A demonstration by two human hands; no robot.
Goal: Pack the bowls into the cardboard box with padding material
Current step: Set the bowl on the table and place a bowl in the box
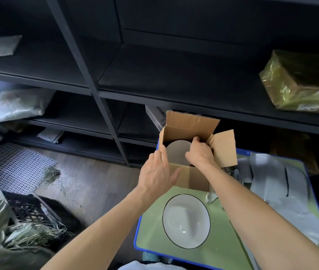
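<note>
Seating one white bowl point(176, 152) inside the cardboard box point(189, 131), right grip point(199, 154) clasps its rim; left grip point(158, 172), fingers straight, steadies the box wall. Second bowl point(186, 221) waits on the table point(154, 236); padding sheets point(275, 176) appear unused.

Blue-edged green table point(150, 230) carries open cardboard box point(191, 178), white bowl point(186, 221), grey padding sheets point(271, 182).

A storeroom, with dark shelving point(174, 97) holding wrapped parcels point(300, 84).
</note>
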